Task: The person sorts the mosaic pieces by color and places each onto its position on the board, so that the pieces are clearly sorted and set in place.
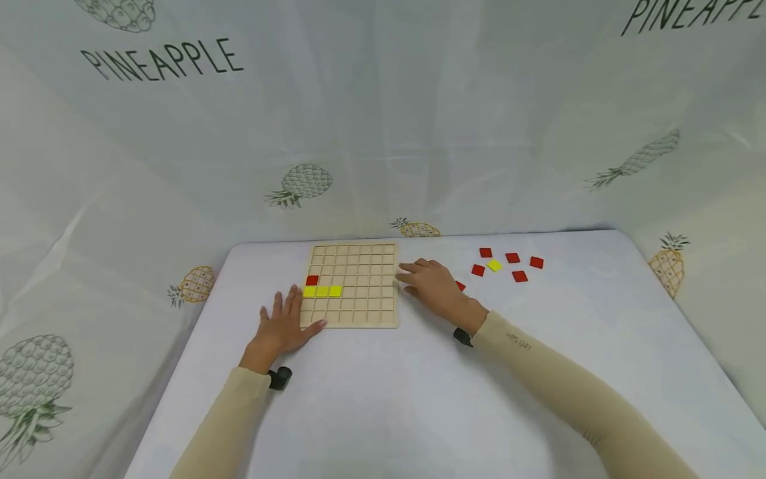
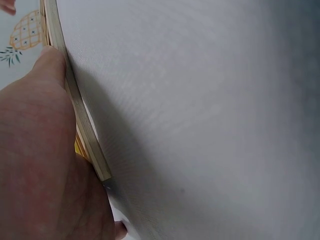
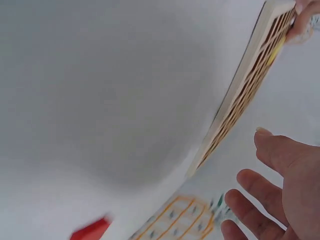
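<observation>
Seven red tiles (image 1: pixel 520 276), four yellow tiles (image 1: pixel 322 291), one board (image 1: pixel 367 271)

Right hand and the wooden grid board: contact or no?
Apart. The right wrist view shows it: a strip of pale backdrop is visible between the right hand and the grid board.

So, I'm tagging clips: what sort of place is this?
Probably a curtained-off tabletop workspace: whitish pineapple-printed sheeting hangs behind a white table holding a squarish pale wooden grid board.
</observation>
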Tool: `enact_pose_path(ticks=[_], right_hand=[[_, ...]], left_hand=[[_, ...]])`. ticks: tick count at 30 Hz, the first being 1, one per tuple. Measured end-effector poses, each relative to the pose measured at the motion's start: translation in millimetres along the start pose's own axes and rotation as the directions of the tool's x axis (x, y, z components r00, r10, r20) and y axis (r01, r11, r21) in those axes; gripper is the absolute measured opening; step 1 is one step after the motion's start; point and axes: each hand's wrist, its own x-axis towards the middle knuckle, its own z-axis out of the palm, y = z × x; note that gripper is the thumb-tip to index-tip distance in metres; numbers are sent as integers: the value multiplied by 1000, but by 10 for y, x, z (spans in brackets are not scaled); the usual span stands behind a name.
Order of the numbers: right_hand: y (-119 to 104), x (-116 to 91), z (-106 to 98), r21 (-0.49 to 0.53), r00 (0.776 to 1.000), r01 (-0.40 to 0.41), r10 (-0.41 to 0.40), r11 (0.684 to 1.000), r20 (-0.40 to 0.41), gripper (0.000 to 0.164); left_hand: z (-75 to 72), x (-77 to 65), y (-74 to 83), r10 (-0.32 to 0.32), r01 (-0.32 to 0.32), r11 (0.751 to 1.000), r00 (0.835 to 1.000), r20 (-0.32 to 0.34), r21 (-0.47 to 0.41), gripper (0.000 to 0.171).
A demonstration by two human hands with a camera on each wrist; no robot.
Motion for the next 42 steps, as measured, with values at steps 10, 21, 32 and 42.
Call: enact_pose_path(ticks=[10, 21, 32, 42], right_hand=[[494, -375, -143, -3, 996, -90, 90, 996, -4, 46], [1072, -773, -189, -27, 984, -178, 178, 984, -7, 43], [1305, -945, -226, -42, 976, -220, 220, 975, 0, 42], [1317, -940, -184, -13, 977, -214, 214, 977, -12, 36]], left_hand=[[-29, -47, -19, -7, 7, 1000, 1000, 6, -20, 105], [16, -15, -58, 1, -1, 1000, 1000, -14, -24, 106], [39, 14, -87, 12, -12, 1000, 1000, -8, -10, 109], [-22, -27, -2, 11, -12, 1000, 1000, -14, -19, 106]])
